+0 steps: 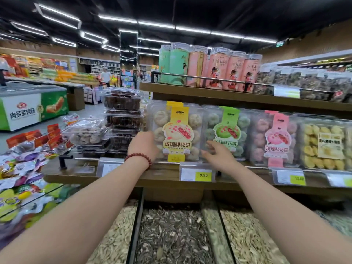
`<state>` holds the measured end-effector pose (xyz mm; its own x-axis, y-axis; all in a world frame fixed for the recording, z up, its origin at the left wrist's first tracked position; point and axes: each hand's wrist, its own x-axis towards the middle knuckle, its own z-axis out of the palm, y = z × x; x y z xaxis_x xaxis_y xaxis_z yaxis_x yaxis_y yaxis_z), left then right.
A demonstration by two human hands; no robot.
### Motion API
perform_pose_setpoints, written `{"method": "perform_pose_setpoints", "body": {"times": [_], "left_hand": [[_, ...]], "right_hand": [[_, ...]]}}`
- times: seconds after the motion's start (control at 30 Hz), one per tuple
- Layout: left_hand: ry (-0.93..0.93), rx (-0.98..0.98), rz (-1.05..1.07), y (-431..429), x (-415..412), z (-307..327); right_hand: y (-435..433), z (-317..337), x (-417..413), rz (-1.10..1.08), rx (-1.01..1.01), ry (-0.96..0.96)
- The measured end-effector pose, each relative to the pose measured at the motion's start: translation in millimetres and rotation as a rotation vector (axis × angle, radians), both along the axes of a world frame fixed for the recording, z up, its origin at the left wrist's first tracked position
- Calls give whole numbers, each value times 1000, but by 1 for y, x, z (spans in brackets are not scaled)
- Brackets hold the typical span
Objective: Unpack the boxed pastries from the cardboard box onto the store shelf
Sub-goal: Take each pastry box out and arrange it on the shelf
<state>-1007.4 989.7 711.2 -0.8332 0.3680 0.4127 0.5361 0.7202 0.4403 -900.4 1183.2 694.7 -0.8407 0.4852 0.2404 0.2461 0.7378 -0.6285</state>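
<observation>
A wooden shelf (118,175) runs across the view, with bins (171,235) of seeds and nuts below it. Clear pastry boxes stand upright in a row on it: a yellow-label box (176,133) of pale round pastries, a green-label box (225,130) of green ones beside it, then a pink-label box (274,139) and a box of yellow pastries (323,144). Left of them, clamshells (122,119) of dark pastries are stacked. The left hand (143,144) grips the yellow-label box's left edge; the right hand (219,155), fingers spread, presses at its lower right corner. A bead bracelet (139,159) circles the left wrist.
</observation>
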Motion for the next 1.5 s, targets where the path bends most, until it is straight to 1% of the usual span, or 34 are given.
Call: {"method": "perform_pose_setpoints", "body": {"times": [0.1, 0.2, 0.3, 0.37, 0.47, 0.6, 0.67, 0.77, 0.83, 0.9, 0.97, 1.03, 1.1, 1.23, 1.27, 1.37, 1.5], "left_hand": [[21, -20, 24, -15, 29, 0], [26, -41, 45, -30, 69, -6], [9, -34, 35, -45, 115, -14], [-9, -32, 30, -59, 161, -26], [-36, -1, 38, -80, 234, -55], [-94, 10, 48, -100, 329, -90], [-148, -32, 33, -110, 374, -110], [-161, -124, -81, -127, 412, -145], [-246, -174, -171, -139, 436, -176], [-379, -203, -289, -147, 456, -208], [-578, -237, -400, -153, 470, -244], [-729, -277, -444, -155, 476, -286], [-787, -313, -421, -155, 480, -324], [-893, -472, -301, -152, 495, -421], [-917, -495, -277, -152, 498, -439], [-1036, -487, -216, -150, 506, -518], [-1086, -518, -156, -149, 520, -595]], "right_hand": [[-15, 7, 41, 31, 58, 46], [-28, 4, 90, 53, 74, 78], [-39, -4, 140, 45, 92, 128], [-47, -16, 183, 51, 85, 126], [-63, -41, 257, 71, -11, 112], [-81, -74, 343, 72, -53, 61], [-91, -89, 384, 101, -113, 11], [-104, -111, 434, 177, -236, -86], [-115, -134, 467, 211, -298, -141], [-124, -165, 493, 220, -389, -156], [-132, -202, 515, 196, -484, -207], [-133, -244, 527, 177, -556, -284], [-132, -286, 535, 136, -603, -333], [-137, -391, 546, 18, -659, -443], [-138, -408, 549, -10, -677, -459], [-140, -480, 556, -68, -721, -537], [-139, -561, 580, -216, -750, -701]]}}
